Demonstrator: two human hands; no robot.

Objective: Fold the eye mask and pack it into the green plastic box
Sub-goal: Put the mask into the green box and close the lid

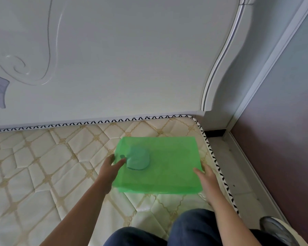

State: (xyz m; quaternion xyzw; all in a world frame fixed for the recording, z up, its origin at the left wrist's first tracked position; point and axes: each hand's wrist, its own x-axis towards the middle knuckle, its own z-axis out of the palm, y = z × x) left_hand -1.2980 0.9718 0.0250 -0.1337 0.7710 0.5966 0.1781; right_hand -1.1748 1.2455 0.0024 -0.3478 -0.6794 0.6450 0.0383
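We judge the task close to done. The eye mask (138, 159) already lies as a compact rounded bundle inside the green plastic box (167, 167), in its left part. We see it tinted through the translucent plastic, and it looks folded. The box sits on the mattress (43, 166) at the lower centre of the frame, near the mattress's right edge and below the pale headboard (114, 59).

Our left hand (108, 167) reaches to the box's left edge with fingers stretched, one fingertip just beside the mask. We cannot tell whether it pinches the wall or only touches it. Our right hand (205, 176) lies relaxed and flat along the box's lower right side, gripping nothing.

What may remain is closing or settling the box. We cannot tell whether a lid is already on.
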